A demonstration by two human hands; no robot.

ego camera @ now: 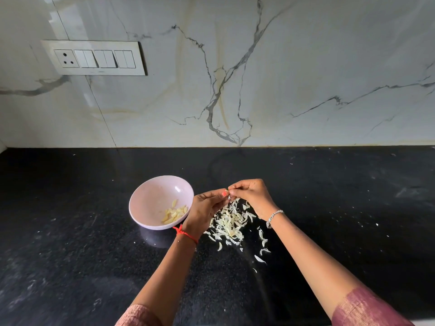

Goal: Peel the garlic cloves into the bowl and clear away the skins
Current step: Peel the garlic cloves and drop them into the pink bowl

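The pale bowl (150,196) sits at the left on the black counter (70,231), with peeled cloves (175,212) heaped at its near side. Just right of it, the left hand (204,210) and right hand (253,196) meet fingertip to fingertip. Both pinch a garlic clove (226,192), almost wholly hidden between them. Skins (231,223) lie heaped beneath, partly covered by the left hand.

L hand (204,209), R hand (252,196) pinch prob. a clove (227,193) above skins (230,222), beside bowl (151,198).
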